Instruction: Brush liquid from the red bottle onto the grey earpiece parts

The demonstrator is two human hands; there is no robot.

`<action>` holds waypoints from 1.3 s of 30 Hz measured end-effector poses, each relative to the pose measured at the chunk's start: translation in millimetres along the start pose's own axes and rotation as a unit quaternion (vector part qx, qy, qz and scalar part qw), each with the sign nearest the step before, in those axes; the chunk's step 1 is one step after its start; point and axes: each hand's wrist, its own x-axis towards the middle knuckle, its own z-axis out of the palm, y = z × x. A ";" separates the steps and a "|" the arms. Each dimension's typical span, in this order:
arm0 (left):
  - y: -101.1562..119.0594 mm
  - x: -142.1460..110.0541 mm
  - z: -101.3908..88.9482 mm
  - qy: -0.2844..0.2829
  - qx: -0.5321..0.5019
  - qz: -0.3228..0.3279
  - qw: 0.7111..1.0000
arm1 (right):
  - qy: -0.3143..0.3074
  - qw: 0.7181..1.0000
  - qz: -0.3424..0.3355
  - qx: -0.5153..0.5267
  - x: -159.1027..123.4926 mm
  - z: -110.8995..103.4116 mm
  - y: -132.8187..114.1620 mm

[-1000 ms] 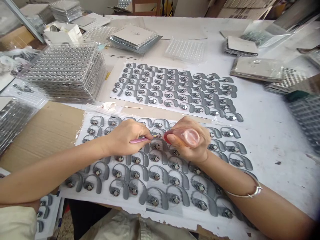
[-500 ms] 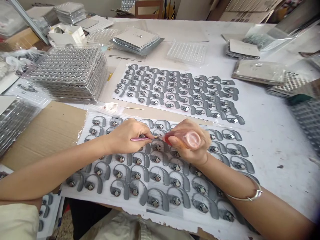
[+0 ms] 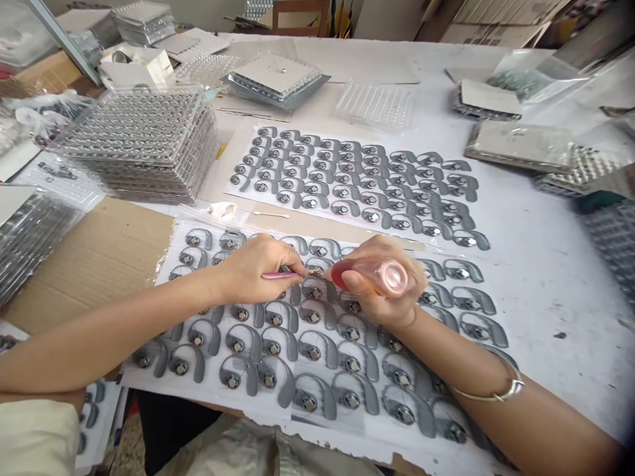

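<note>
Left hand [image 3: 253, 268] pinches a pink applicator [image 3: 280, 275] penlike; right hand [image 3: 381, 291] grip closes around a plastic bottle [image 3: 381, 274].

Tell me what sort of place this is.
Probably a workshop hand-assembling earphones. Rows of grey ear-hook parts with round metal drivers lie on white sheets, stacks of clear plastic trays stand nearby, and the left hand works a fine pink-handled tool over the parts; the right hand grips a bottle.

Tip of the pink tool [image 3: 278, 275] too small to tell. Left hand [image 3: 253, 271] and right hand [image 3: 381, 294] hid the parts [image 3: 312, 289] beneath them, center. Bottle [image 3: 374, 274] partly hidden by fingers. Chair [image 3: 300, 16] at 12 o'clock cut off by top edge; sleeve [image 3: 34, 439] at 7 o'clock likewise.
</note>
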 end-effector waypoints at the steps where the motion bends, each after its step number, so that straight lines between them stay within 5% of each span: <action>1: -0.2 0.0 0.0 0.000 0.000 0.000 1.000 | -0.004 1.000 0.000 -0.001 0.5 0.3 -0.5; 16: -0.7 -0.4 0.7 0.011 0.004 0.012 1.000 | -0.010 1.000 0.006 0.005 1.1 3.2 -3.4; 20: 2.1 -0.9 1.1 0.019 -0.006 -0.007 1.000 | 0.035 0.991 0.101 0.083 14.1 0.0 -2.8; 24: 3.8 -4.5 6.0 0.042 0.003 -0.013 0.999 | 0.061 0.947 0.247 0.199 43.4 -12.3 6.7; 31: 8.9 -35.9 22.5 0.107 0.144 0.162 0.970 | 0.085 0.929 0.290 0.214 40.6 -24.9 0.7; 39: 17.6 -52.7 38.1 0.097 0.291 0.255 0.917 | 0.055 0.992 0.110 0.033 8.0 -6.8 -34.5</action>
